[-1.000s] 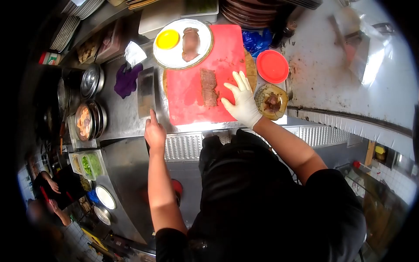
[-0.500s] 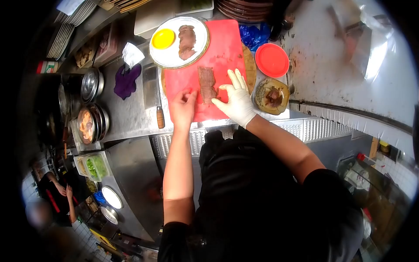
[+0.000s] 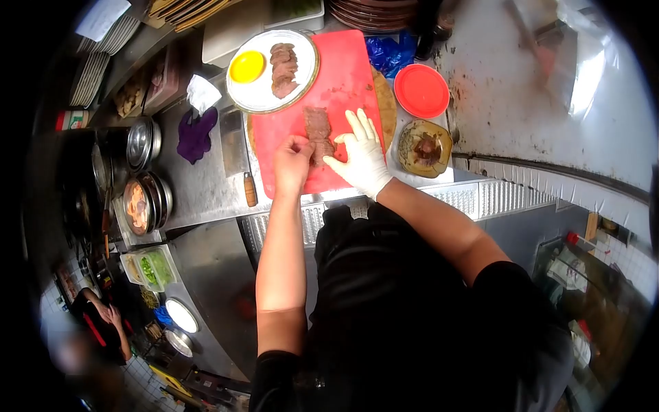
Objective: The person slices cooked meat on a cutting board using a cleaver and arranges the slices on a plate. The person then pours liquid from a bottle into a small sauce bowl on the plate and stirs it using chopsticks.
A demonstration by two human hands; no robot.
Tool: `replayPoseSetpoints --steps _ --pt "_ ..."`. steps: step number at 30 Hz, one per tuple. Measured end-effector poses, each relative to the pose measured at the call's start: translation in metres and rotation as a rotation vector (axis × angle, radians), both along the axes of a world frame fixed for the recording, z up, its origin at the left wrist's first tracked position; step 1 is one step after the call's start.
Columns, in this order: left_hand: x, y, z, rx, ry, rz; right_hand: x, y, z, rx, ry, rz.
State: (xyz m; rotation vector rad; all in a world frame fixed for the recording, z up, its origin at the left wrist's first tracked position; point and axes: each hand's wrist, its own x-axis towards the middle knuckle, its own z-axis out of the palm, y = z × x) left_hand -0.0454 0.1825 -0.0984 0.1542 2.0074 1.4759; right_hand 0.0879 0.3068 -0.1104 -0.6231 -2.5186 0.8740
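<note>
A row of sliced cooked meat (image 3: 317, 129) lies on the red cutting board (image 3: 343, 69). My bare left hand (image 3: 293, 165) is at its lower left edge, fingers curled in a pinch with the tips against the meat. On the opposite side, my right hand (image 3: 364, 158) wears a pale glove. Its fingers are stretched and apart, and the thumb reaches to the meat's lower right edge. More meat slices (image 3: 283, 69) lie overlapped on a white plate (image 3: 264, 99), beside a small yellow dish (image 3: 247, 66).
A cleaver (image 3: 235, 147) with a wooden handle lies left of the board, near a purple cloth (image 3: 197, 137). To the right are a red lid (image 3: 422, 90) and a glass bowl (image 3: 408, 161) with meat pieces. Another person (image 3: 103, 319) stands at the lower left.
My left hand has moved right, its fingertips now against the meat. My right hand stays beside the meat with fingers spread. The view has shifted slightly.
</note>
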Motion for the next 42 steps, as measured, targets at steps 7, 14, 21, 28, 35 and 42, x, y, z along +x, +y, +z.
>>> replayPoseSetpoints --steps 7,14,21,28,35,42 --pt "0.000 0.001 -0.005 -0.052 0.035 0.001 0.001 0.000 0.002 0.018 -0.019 0.021" --pt "0.000 0.004 0.000 -0.084 0.058 -0.033 0.002 0.000 -0.002 0.021 -0.009 0.035" --pt "0.001 -0.004 -0.009 0.043 0.090 -0.069 0.002 0.000 -0.002 0.035 -0.008 0.037" --pt "0.006 0.003 0.009 -0.098 0.238 -0.010 -0.002 0.000 0.000 0.041 0.014 0.020" --pt "0.024 -0.016 0.001 -0.221 0.764 -0.241 0.008 0.002 0.000 0.091 0.023 0.130" --pt "0.028 -0.018 0.008 -0.196 0.809 -0.190 -0.004 0.004 0.015 0.178 0.043 0.185"
